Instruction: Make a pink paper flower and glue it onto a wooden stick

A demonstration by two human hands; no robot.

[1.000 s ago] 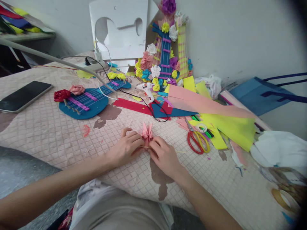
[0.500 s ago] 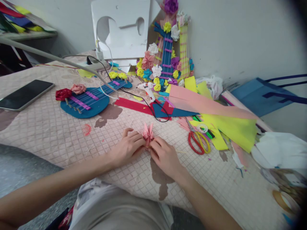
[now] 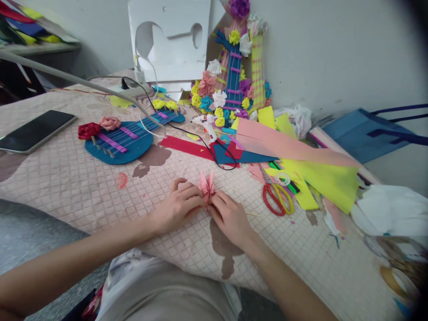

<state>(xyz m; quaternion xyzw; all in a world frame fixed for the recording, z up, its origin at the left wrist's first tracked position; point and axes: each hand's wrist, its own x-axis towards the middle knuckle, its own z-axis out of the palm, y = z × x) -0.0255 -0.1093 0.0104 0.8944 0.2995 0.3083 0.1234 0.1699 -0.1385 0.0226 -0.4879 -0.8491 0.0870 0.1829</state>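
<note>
A small folded pink paper piece point(image 3: 207, 184) stands up between my two hands on the quilted pink cloth point(image 3: 67, 183). My left hand point(image 3: 179, 206) pinches its base from the left, fingers curled together. From the right, my right hand point(image 3: 229, 217) pinches the same base, fingers closed. Only the upper flaps of the pink paper show; its lower part is hidden by my fingertips.
Red and yellow scissors point(image 3: 276, 196) lie just right of my hands, beside yellow paper sheets point(image 3: 326, 178) and a pink sheet point(image 3: 277, 143). A white glue gun point(image 3: 207, 125) with a black cord, a blue paper guitar point(image 3: 123, 138), and a phone point(image 3: 33, 130) lie further back.
My hands and the pink paper stay in nearly the same spot; the fingers shift slightly at its base. The view has drifted a little.
</note>
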